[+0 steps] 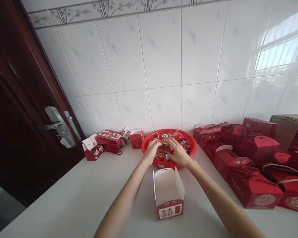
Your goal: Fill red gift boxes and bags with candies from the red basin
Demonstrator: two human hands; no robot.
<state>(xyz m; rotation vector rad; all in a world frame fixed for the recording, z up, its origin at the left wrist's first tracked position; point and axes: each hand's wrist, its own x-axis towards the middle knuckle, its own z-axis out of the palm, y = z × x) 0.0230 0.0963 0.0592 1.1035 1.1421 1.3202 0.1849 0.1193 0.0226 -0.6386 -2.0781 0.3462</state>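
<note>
Both my hands are over a red plastic basket holding several red-wrapped candies. My left hand reaches in from the left, with its fingers curled in against the wrapped candies. From the right comes my right hand, its fingers bent around red-wrapped candies between the two hands. The fingers partly hide the pieces in the grasp. On the near side of the basket an open-topped red and white gift box stands upright between my forearms, its pale inside showing.
Several closed red gift boxes are stacked along the right side of the white table. At the back left are several smaller red and white boxes. A tiled wall rises behind, and a dark door stands at the left.
</note>
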